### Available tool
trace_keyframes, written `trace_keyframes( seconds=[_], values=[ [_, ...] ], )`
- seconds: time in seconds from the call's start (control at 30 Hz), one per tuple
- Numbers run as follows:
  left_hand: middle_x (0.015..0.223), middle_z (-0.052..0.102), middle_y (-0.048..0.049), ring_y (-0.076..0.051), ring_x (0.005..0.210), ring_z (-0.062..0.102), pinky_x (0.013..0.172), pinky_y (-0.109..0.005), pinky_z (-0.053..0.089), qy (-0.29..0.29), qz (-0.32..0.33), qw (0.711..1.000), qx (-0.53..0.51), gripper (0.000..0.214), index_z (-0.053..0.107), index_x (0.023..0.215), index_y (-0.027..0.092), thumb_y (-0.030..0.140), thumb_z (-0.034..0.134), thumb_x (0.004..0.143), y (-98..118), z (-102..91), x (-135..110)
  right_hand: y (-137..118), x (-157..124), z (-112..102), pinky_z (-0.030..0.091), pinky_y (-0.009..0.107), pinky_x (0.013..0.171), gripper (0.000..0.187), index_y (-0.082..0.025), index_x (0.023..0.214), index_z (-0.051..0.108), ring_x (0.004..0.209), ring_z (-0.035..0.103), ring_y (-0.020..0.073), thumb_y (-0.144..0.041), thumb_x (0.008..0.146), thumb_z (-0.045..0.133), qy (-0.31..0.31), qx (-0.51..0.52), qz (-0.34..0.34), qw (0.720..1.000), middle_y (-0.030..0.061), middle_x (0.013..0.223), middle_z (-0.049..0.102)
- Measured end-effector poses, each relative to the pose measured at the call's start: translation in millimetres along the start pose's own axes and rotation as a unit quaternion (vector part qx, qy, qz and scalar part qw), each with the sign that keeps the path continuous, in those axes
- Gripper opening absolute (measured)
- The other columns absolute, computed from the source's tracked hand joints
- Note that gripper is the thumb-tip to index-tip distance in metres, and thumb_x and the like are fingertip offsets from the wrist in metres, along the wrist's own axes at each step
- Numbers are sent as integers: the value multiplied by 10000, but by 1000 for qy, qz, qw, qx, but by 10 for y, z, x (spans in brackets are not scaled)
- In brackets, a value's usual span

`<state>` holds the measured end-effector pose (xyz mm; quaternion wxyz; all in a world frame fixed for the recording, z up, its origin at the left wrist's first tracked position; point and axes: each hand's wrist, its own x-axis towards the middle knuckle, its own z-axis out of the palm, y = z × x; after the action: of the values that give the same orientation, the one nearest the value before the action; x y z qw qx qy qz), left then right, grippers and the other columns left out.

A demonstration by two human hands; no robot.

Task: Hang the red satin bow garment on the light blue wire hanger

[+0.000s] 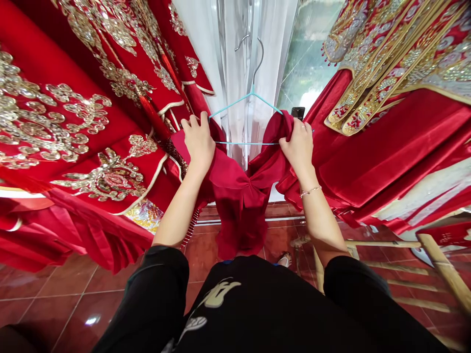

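Note:
A plain dark-red dress (241, 211) hangs in front of me from a light-blue hanger (235, 104) with a bare metal hook. My left hand (199, 142) is closed on the dress at the hanger's left end. At the other end, my right hand (300, 144) grips the bunched fabric of the opposite shoulder. The hanger's thin lower bar spans the gap between my hands. Some fingertips are hidden behind the cloth. Just beyond my right hand shows a small dark rectangular object (298, 113).
Red garments with gold and silver beadwork (106, 176) crowd the left. More beaded red clothing (375, 147) hangs on the right. Behind the hanger are white curtains (198, 29) and a glass pane (309, 49). A wooden chair (429, 245) stands at lower right on red floor tiles (88, 289).

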<state>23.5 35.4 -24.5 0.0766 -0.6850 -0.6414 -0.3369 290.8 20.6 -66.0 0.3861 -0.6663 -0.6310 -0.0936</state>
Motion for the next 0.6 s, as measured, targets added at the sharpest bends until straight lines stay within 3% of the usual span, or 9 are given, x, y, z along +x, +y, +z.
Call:
trace_keyframes(
  seconds=[0.13, 0.33, 0.43, 0.5, 0.6],
  values=[
    [1326, 588, -199, -371, 1316, 494, 1056, -519, 472, -45, 10, 998, 53, 574, 472, 1433, 102, -57, 394, 887, 45, -83, 45, -28, 137, -2, 425, 651, 1050, 488, -116, 1339, 476, 1328, 465, 388, -138, 853, 516, 0, -34, 25, 999, 204, 1335, 538],
    [1312, 601, -233, -310, 1229, 585, 1042, -556, 474, -100, 76, 986, 108, 494, 454, 1410, -5, -22, 462, 916, -102, -452, 322, 18, 496, -220, 486, 477, 938, 216, -112, 1055, 598, 1112, 616, 283, -92, 846, 548, -16, -55, 22, 998, 165, 1145, 630],
    [1260, 646, -220, -308, 1231, 590, 1064, -595, 451, -127, 66, 984, 108, 480, 486, 1383, -21, 44, 570, 915, -252, -632, 466, 200, 603, -453, 460, 429, 916, 95, -105, 847, 615, 997, 616, 224, -59, 781, 565, -37, -33, 59, 997, 102, 903, 642],
    [1200, 683, -185, -311, 1235, 596, 1086, -600, 430, -135, 53, 985, 92, 439, 542, 1341, -10, 89, 601, 918, -337, -703, 512, 378, 616, -553, 454, 391, 866, 97, -127, 717, 587, 869, 592, 173, -37, 734, 555, -46, 1, 108, 993, 24, 726, 561],
    [1193, 698, -136, -289, 1219, 612, 1104, -553, 427, -130, 63, 988, 52, 336, 628, 1236, 19, 110, 590, 914, -432, -712, 502, 668, 499, -530, 454, 321, 714, 156, -172, 641, 523, 683, 513, 122, -28, 685, 561, -59, 60, 179, 980, -46, 611, 449]
  ],
)
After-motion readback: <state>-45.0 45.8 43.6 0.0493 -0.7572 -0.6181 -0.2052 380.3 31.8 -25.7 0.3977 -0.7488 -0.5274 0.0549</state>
